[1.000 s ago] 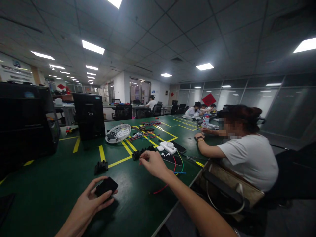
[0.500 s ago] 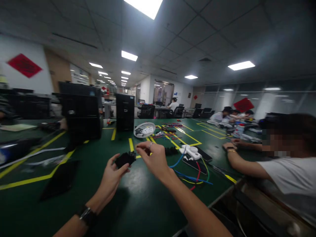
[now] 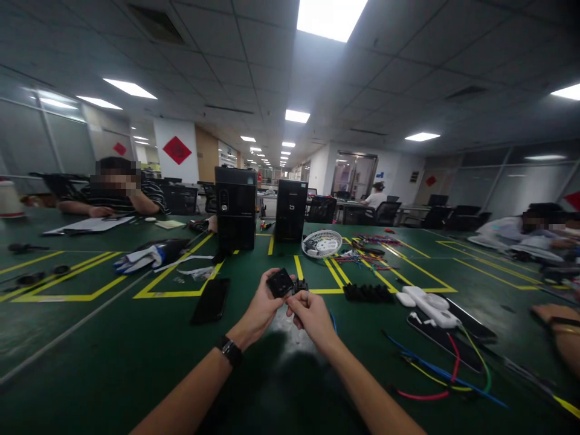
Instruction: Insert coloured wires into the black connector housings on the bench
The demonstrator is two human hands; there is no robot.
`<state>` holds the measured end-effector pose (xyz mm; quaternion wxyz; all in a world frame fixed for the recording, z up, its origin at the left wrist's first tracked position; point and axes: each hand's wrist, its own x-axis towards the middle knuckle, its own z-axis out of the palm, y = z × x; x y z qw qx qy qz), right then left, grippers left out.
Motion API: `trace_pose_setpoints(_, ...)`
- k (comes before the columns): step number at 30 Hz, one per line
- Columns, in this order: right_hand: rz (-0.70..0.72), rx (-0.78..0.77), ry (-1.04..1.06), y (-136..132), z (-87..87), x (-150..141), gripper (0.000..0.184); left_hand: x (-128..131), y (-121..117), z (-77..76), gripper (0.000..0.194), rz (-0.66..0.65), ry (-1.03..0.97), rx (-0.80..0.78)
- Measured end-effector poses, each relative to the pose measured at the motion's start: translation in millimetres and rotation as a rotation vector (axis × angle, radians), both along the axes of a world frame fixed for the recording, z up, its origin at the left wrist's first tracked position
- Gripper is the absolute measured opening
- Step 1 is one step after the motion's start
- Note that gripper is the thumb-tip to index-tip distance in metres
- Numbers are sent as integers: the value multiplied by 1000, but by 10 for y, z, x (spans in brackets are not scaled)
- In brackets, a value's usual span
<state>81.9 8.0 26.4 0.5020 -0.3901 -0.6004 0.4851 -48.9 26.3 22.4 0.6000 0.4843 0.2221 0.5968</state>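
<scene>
My left hand [image 3: 259, 308] is closed around a small black blocky part [image 3: 280, 282], held above the green table. The part has a square face with a dark opening, and a knobbed end sticks out at its right. Against the lower right of this part, my right hand [image 3: 313, 315] has thumb and fingers pinched together. Whatever those fingertips grip is too small and too hidden to make out. Both hands almost meet. On the table right of them lies a row of black ribbed pieces [image 3: 369, 293].
A black phone [image 3: 211, 300] lies left of my hands. Two black boxes [image 3: 235, 211] and a white basket [image 3: 334, 234] stand beyond. Several coloured wires [image 3: 446, 376] and a white power strip [image 3: 430, 306] are at right. People sit at both sides.
My view has swung to the left, bringing another seated person into sight. The black part is turned to show its square face, and my right hand has come down against its right side.
</scene>
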Motion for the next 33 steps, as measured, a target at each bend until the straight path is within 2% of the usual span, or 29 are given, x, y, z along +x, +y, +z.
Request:
trace_pose_setpoints(9,-76,10,-6,28,2,40,36,65,-6,-4,66,-84,-130,-90)
trace_pose_setpoints(17,-46,-13,27,67,-84,48,40,113,-92,42,73,-80,-174,-157)
trace_pose_setpoints(20,-17,-52,56,91,-126,50,43,106,-85,25,68,-89,-191,-152)
trace_pose_setpoints(24,76,-180,114,98,-128,67,45,84,-94,14,52,-49,-44,-52)
trace_pose_setpoints(27,72,-236,138,85,-124,84,45,86,-132,6,45,28,92,23)
trace_pose_setpoints(30,77,-261,131,70,-141,123,43,90,-156,-28,46,112,229,50)
trace_pose_setpoints(33,152,-277,77,66,-160,192,40,88,-150,-68,51,141,330,87)
